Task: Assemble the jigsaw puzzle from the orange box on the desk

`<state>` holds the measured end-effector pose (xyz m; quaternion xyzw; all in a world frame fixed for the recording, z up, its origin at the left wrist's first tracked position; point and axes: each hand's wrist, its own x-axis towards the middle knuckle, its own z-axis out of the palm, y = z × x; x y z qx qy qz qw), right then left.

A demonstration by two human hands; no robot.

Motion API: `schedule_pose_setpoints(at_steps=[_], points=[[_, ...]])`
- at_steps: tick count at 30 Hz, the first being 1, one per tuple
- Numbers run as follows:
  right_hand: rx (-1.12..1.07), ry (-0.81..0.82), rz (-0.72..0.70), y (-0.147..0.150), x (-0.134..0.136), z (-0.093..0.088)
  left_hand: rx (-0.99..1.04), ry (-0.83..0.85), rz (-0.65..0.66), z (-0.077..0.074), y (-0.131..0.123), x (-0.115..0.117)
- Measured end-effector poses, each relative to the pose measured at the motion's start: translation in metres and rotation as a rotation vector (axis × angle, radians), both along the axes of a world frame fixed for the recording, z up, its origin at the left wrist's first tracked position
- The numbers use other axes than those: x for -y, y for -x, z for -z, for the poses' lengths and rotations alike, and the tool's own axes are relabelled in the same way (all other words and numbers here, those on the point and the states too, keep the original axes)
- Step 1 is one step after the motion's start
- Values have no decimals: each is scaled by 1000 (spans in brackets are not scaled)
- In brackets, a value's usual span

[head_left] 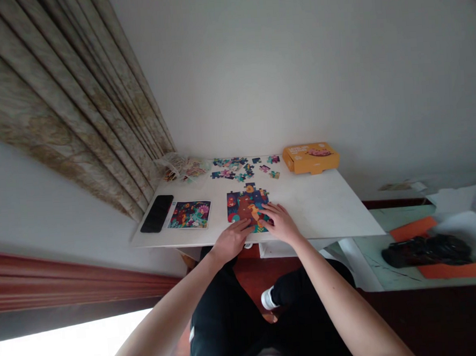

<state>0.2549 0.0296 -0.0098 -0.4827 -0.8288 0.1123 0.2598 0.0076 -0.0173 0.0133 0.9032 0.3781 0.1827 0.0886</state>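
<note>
The partly assembled jigsaw puzzle (242, 207) is placed at 12 o'clock from the left hand (232, 240) and 10 o'clock from the right hand (279, 223), long axis apparently pointing away from the body. The right hand is nearer, overlapping its lower right edge. Both hands are laid flat; whether a piece is held cannot be told.

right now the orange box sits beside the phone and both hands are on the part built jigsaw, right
No: the head view shows the orange box at the right end of the table, not beside the phone, which lies at the left end. The left hand and right hand are on the part built jigsaw, as you said.
</note>
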Motion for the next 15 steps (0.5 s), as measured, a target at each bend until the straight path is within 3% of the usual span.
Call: schedule_pose_setpoints(at_steps=[9, 15], points=[[-9, 3, 4, 0, 1, -3, -68, -111, -190, 3, -2, 20], [-21, 6, 11, 1, 3, -3, -65, -112, -186, 5, -2, 26]])
